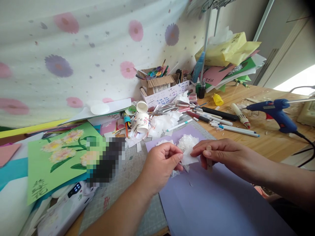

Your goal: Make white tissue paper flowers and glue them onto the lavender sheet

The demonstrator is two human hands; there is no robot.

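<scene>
My left hand [161, 164] pinches a small piece of white tissue paper [190, 159] between thumb and fingers. On the paper's other side, my right hand [222, 152] touches it with outstretched fingertips. A short wooden stick [209, 159], like a craft stick, is gripped under the right thumb. Just behind the fingers, a ruffled white paper flower [187, 141] lies on a purple sheet [209, 200]. More white ruffled paper shows beside and below the left hand, partly hidden by it.
A blue glue gun [273, 108] rests at the right, its cord trailing off the edge. Pens [233, 129], crumpled white paper [164, 123] and a paper cup [142, 122] clutter the back. Leftward are a green flower picture [66, 154] and a white device with a display [69, 208].
</scene>
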